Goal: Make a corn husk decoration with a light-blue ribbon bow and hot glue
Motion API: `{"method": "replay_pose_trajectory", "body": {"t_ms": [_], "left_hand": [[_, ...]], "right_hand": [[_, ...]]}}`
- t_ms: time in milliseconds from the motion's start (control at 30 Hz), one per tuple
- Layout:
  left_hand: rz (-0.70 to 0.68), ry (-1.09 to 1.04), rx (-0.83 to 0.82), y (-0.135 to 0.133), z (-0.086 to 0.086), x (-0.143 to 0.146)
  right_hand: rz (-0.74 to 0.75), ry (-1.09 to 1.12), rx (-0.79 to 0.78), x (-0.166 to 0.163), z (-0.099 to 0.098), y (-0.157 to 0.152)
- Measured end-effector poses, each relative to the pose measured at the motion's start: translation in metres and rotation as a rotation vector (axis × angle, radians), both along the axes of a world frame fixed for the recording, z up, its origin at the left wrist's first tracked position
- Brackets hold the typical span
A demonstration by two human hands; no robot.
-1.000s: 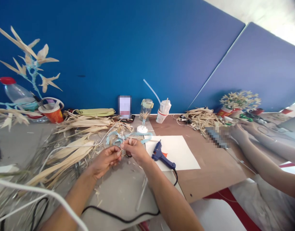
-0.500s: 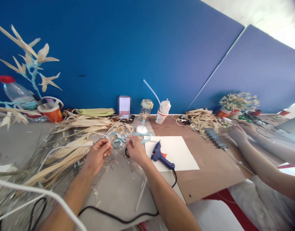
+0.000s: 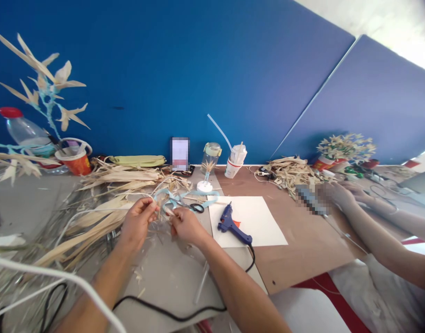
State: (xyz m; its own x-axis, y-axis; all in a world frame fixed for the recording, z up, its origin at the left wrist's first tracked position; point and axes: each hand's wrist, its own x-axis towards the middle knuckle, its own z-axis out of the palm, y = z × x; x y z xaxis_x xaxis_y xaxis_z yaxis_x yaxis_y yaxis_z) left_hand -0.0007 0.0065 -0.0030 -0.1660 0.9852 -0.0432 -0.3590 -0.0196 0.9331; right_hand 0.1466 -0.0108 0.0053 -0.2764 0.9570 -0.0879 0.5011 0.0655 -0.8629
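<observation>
My left hand (image 3: 138, 223) is closed in a pinch on a thin dried husk strip beside the pile of corn husks (image 3: 104, 203). My right hand (image 3: 184, 225) is closed too, its fingertips meeting the left hand's over a small husk piece near the light blue ribbon (image 3: 177, 198). Black-handled scissors (image 3: 197, 207) lie on the table just beyond my right hand. A blue glue gun (image 3: 233, 224) rests on the white sheet (image 3: 254, 222) to the right.
A red paper cup (image 3: 75, 159), a plastic bottle (image 3: 23, 132) and a husk flower branch (image 3: 42, 90) stand at the left. A jar (image 3: 211, 155) and white cup (image 3: 234, 162) stand at the back. Another person's arms (image 3: 372, 231) work at the right.
My hands drew apart, then came together again further left. The scissors that were under my right hand now lie free on the table beyond it.
</observation>
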Motion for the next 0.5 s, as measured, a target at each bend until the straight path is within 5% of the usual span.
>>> {"method": "replay_pose_trajectory", "body": {"t_ms": [133,300,500], "left_hand": [[0.009,0.007,-0.003,-0.001,0.001,0.000],[0.021,0.046,-0.010,-0.001,0.000,-0.001],[0.002,0.070,-0.001,0.000,-0.003,-0.002]], "right_hand": [[0.020,0.188,-0.191,-0.002,0.000,-0.003],[0.065,-0.089,0.145,-0.003,0.003,-0.007],[-0.181,-0.270,0.335,0.017,0.010,0.004]]}}
